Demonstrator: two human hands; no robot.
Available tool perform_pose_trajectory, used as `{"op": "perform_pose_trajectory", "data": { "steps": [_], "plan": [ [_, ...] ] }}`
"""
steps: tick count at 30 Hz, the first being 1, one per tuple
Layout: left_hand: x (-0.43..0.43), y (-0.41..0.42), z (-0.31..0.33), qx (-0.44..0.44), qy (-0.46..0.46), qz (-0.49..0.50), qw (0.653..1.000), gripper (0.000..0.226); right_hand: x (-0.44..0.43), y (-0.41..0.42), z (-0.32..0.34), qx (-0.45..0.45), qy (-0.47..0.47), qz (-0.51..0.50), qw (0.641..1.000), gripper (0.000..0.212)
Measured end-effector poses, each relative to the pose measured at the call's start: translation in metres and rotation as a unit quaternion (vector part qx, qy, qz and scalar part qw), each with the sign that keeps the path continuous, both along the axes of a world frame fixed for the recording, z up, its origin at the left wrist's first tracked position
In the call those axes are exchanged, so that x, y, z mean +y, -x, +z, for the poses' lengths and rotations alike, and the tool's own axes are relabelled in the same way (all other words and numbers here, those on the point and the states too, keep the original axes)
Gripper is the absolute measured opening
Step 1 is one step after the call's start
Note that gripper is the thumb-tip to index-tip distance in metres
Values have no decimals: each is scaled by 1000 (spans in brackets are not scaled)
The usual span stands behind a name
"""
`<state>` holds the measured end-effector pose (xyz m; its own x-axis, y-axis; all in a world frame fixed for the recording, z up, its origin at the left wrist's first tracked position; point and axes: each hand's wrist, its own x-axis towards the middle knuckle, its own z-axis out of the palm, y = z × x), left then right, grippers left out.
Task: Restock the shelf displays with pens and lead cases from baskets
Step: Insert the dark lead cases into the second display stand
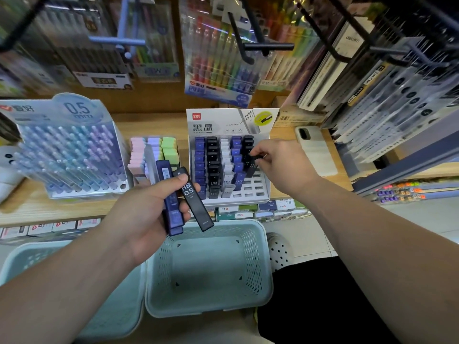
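Pinching a black lead case [251, 167], the right hand's [280, 162] fingers [260, 152] aim it at the display box's [263, 188] right column. The left hand [149, 214] grips two spare lead cases [171, 199] (queued next, probably) above the basket [263, 269].

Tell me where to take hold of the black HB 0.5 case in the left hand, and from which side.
Pinch the black case at its lower end, which juts free past the left hand above the basket. Come from its right: the thumb covers the upper end and the blue case crowds its left edge. It is flat, so grip across the wide faces.
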<state>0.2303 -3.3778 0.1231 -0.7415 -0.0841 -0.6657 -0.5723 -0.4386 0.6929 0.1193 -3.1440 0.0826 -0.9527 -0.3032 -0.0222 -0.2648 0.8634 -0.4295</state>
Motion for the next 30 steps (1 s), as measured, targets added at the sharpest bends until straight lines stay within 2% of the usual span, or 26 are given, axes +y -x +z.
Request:
{"op": "perform_pose_trajectory", "data": {
  "steps": [9, 18, 22, 26, 28, 30],
  "plan": [
    [-2, 1, 0, -4, 4, 13, 1000, 21, -6, 0, -1, -10, 5, 15, 1000, 22],
    [-5, 4, 3, -2, 3, 22, 1000, 8, -10, 4, -1, -18, 21, -13, 1000, 21],
    [-6, 4, 3, 2, 0, 22, 1000, 7, -8, 4, -8, -20, -27, -2, 999, 21],
    [-7, 2, 2, 7, -2, 14, 1000, 11, -5, 6, -8, 6, -34, -8, 999, 26],
    [-5, 0, 3, 10, -5, 10, 1000, 10, -10, 4, 4, 39, -5, -33, 999, 21],
    [-2, -1, 5, 13, -4, 13, 1000, 5, -23, -3, 22, 48, 99, -50, 993, 15]
  ]
}}
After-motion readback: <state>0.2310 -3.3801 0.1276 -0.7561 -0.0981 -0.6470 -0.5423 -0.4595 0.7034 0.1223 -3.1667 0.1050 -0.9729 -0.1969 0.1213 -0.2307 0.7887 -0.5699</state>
